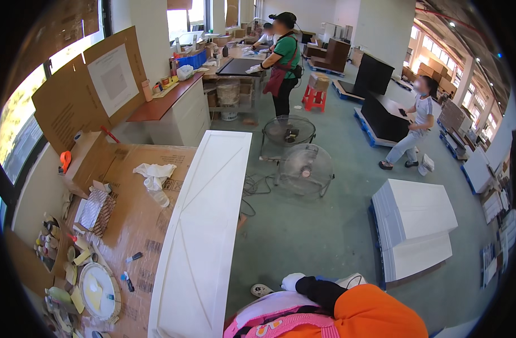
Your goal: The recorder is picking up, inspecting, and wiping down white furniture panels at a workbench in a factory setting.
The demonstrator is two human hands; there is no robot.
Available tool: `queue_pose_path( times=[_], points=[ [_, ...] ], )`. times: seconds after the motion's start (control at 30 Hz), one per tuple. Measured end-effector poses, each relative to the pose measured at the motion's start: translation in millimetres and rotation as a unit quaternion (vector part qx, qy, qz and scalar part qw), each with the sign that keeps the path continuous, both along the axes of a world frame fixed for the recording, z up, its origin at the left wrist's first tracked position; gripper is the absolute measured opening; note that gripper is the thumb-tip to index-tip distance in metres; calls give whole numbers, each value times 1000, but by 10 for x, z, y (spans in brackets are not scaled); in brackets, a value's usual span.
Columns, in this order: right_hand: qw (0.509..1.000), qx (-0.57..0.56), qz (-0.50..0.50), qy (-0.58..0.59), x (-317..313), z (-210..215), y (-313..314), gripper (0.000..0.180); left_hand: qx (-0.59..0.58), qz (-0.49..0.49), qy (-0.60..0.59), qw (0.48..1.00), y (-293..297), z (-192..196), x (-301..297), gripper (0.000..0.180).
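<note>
My right hand [292,281], in a white glove with a black sleeve, is at the lower middle, in front of my body. How its fingers are set I cannot make out, and nothing shows clearly in them. My left hand is out of view. Left of my right hand, a long white panel [213,197] with thin diagonal lines lies along the edge of a cardboard-covered table [134,225]. A gap separates the hand from the panel. Beside the panel are a white cloth [155,170], a clear bottle [158,196] and two small dark-handled tools, a scraper [135,257] and another [128,281].
A round white lid [98,290] and bottles [47,239] crowd the table's left side. Two floor fans [306,169] stand beyond the panel, with cables nearby. White panels are stacked [415,225] at right. One person [285,56] works at a far bench; another [420,115] walks at right.
</note>
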State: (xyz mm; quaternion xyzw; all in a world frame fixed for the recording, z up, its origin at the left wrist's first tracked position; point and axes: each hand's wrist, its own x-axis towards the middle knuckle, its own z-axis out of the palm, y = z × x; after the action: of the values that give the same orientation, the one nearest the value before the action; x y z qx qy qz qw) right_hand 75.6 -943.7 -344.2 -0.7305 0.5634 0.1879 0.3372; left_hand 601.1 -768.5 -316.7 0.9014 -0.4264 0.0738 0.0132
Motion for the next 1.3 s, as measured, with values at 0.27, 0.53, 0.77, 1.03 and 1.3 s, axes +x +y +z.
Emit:
queue_pose_path(
  times=[0.27, 0.53, 0.77, 1.03, 1.3],
  points=[
    [998, 17, 38, 39, 62, 64, 1, 29, -41, 14, 12, 999, 17, -8, -28, 58],
    [998, 35, 39, 18, 123, -10, 17, 32, -50, 13, 3, 999, -26, 79, -95, 56],
    [999, 29, 42, 14, 79, -16, -3, 36, -66, 1, -11, 998, -6, 5, -80, 56],
    [997, 43, 53, 25, 88, -169, 11, 32, -35, -4, -16, 999, 19, 46, -26, 55],
    [998, 32, 46, 3, 45, -59, 43, 34, -46, 10, -29, 998, 22, 1, -40, 52]
  ],
)
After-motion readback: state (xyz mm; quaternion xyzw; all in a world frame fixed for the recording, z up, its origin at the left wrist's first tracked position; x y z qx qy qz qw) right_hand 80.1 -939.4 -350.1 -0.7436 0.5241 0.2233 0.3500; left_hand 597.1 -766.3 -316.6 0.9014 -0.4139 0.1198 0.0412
